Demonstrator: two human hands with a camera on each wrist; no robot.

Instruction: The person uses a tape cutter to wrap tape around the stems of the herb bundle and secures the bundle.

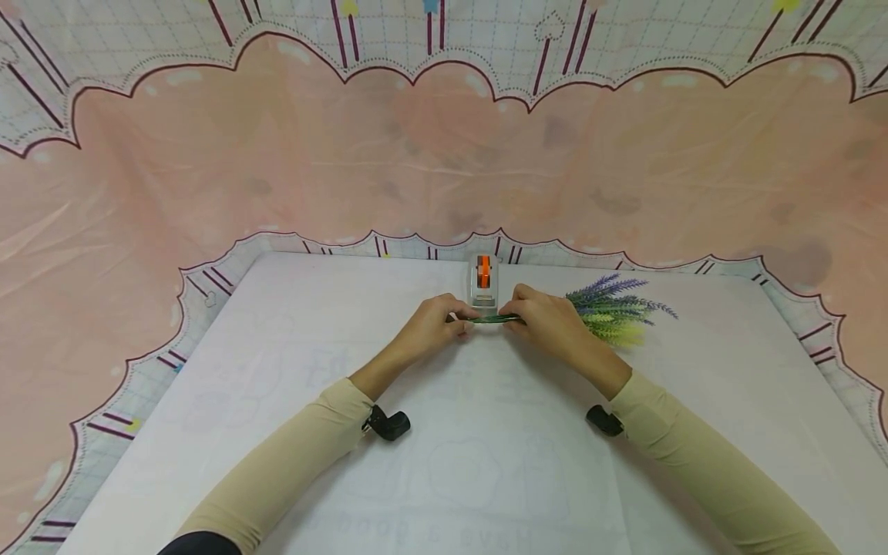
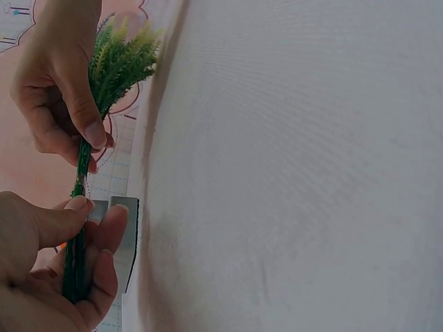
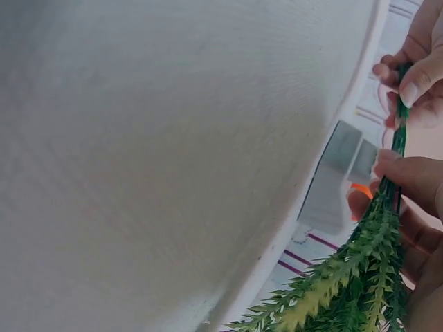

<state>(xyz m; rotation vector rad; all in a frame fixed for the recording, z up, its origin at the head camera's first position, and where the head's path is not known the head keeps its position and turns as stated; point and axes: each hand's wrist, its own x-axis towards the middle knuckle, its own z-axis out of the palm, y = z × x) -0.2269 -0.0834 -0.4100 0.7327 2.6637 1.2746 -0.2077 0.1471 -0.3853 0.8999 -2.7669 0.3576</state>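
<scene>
Both hands hold a bunch of artificial lavender (image 1: 613,304) sideways just above the white table. My left hand (image 1: 433,324) pinches the lower ends of the green stems (image 2: 75,259) between thumb and fingers. Higher up the same stems, closer to the flowers, my right hand (image 1: 544,317) pinches them with thumb and fingertips. A short stretch of stem shows between the hands, with a shiny patch (image 2: 79,185) on it in the left wrist view. Purple, green and yellow sprigs fan out to the right, partly behind the right hand. Right behind the stems stands a tape dispenser (image 1: 483,289) with an orange core.
A white sheet covers the table (image 1: 444,462), its far edge just past the dispenser. Beyond hangs a pink and white patterned cloth (image 1: 430,169), which also shows along the table's sides. Black wrist cameras (image 1: 390,424) sit at both sleeve cuffs.
</scene>
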